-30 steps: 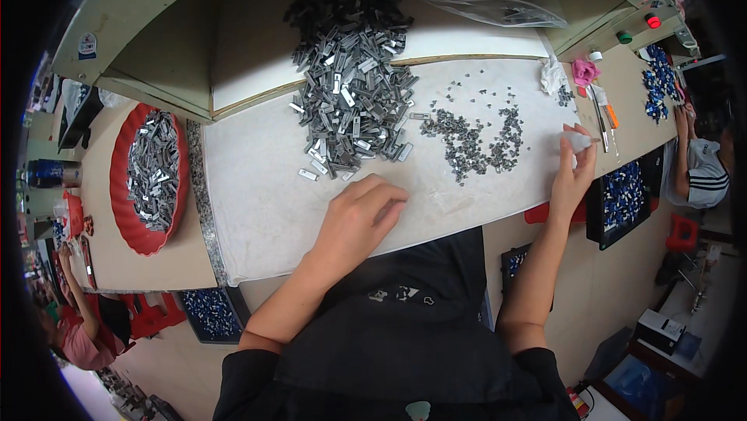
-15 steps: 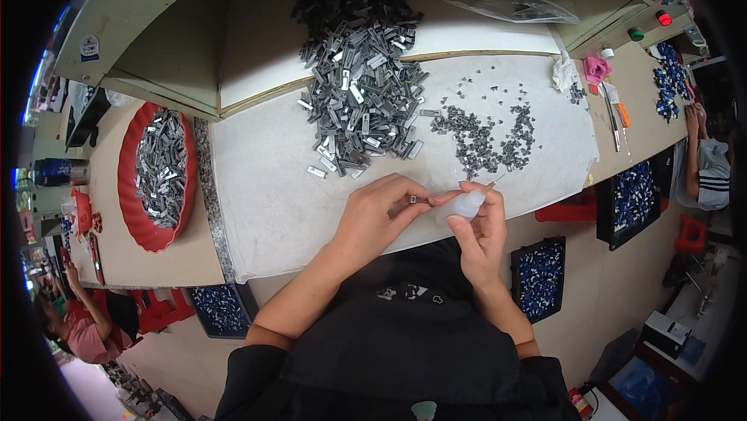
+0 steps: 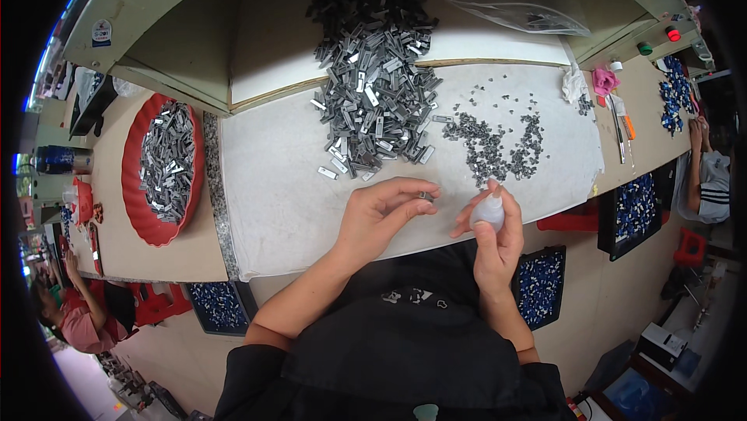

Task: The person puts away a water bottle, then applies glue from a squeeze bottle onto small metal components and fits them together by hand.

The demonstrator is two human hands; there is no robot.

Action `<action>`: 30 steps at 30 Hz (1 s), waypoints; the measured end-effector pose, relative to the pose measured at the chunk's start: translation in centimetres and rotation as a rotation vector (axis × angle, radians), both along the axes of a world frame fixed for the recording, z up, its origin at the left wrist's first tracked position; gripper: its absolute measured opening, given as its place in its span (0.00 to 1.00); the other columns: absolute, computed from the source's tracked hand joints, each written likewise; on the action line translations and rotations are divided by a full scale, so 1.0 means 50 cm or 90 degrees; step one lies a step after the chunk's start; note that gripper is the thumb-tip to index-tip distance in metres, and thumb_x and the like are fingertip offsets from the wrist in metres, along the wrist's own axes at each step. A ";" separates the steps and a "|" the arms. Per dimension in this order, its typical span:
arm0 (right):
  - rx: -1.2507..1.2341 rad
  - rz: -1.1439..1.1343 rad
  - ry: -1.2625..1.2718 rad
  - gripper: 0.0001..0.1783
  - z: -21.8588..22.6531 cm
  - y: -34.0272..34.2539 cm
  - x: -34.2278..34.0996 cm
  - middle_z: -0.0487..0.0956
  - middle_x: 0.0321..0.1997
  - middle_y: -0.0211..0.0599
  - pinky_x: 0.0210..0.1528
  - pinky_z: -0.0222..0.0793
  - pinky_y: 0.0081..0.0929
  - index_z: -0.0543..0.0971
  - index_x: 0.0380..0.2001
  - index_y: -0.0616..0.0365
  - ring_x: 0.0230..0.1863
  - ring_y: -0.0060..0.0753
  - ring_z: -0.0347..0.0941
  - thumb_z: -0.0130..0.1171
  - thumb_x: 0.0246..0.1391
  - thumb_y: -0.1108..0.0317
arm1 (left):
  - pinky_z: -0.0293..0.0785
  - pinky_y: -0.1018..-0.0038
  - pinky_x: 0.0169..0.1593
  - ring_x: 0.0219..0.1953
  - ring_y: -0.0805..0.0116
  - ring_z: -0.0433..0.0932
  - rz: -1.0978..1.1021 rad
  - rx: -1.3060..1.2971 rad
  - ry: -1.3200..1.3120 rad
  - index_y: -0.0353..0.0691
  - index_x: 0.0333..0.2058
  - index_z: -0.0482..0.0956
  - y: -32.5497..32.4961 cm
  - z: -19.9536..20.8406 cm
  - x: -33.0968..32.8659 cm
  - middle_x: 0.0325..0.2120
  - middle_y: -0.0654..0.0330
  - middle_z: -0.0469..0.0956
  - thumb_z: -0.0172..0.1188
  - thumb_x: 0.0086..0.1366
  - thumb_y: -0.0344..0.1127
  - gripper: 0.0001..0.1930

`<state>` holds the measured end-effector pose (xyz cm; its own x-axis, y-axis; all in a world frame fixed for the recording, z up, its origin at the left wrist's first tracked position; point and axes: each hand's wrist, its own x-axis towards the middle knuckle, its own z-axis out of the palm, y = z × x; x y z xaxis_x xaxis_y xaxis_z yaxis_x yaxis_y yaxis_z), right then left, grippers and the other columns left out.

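My left hand (image 3: 379,217) pinches a small grey metal piece (image 3: 424,197) between thumb and fingertips, just above the white work sheet (image 3: 288,211). To its right, my right hand (image 3: 498,238) is closed round a small translucent white squeeze bottle (image 3: 489,208), its narrow tip pointing up and away from me. Ahead of my left hand lies a big heap of grey rectangular metal pieces (image 3: 377,110), running back onto the shelf. Many tiny dark metal parts (image 3: 486,149) are scattered on the sheet beyond the bottle.
A red scalloped tray (image 3: 131,180) full of metal pieces stands at the left. On the right lie a pink cloth (image 3: 604,81), white tissue (image 3: 573,85) and an orange-handled tool (image 3: 629,127). Black trays of blue and white parts (image 3: 539,285) sit lower. Other people work at both sides.
My right hand has drawn the bottle to the right, away from the left hand, and tipped it more upright. The left hand stays nearly in place with its piece. The view has shifted slightly.
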<state>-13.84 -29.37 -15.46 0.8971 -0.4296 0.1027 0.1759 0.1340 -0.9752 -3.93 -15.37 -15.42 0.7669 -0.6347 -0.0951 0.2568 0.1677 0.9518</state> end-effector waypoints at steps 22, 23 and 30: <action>-0.235 -0.158 -0.149 0.22 0.038 -0.015 -0.025 0.67 0.33 0.37 0.31 0.66 0.20 0.67 0.32 0.58 0.30 0.27 0.68 0.68 0.35 0.66 | 0.71 0.76 0.45 0.40 0.69 0.72 0.001 0.041 -0.098 0.30 0.34 0.74 -0.004 -0.006 -0.006 0.36 0.53 0.73 0.54 0.51 0.17 0.09; -0.280 -0.148 -0.164 0.24 0.036 -0.016 -0.023 0.67 0.32 0.37 0.29 0.67 0.20 0.67 0.32 0.57 0.28 0.28 0.69 0.69 0.33 0.65 | 0.71 0.76 0.45 0.40 0.69 0.72 0.001 0.041 -0.097 0.30 0.34 0.74 -0.004 -0.004 -0.007 0.36 0.53 0.73 0.54 0.51 0.17 0.09; -0.351 -0.076 -0.186 0.25 0.042 -0.011 -0.020 0.68 0.33 0.38 0.28 0.67 0.20 0.67 0.34 0.56 0.27 0.29 0.69 0.69 0.31 0.72 | 0.70 0.76 0.45 0.40 0.69 0.73 -0.006 0.061 -0.108 0.30 0.34 0.74 -0.004 -0.003 -0.008 0.36 0.53 0.73 0.54 0.52 0.17 0.10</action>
<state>-14.82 -29.93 -13.38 0.7475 -0.3390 0.5712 0.4286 -0.4107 -0.8047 -4.31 -15.56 -15.55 0.7707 -0.6367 -0.0248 0.0923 0.0730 0.9930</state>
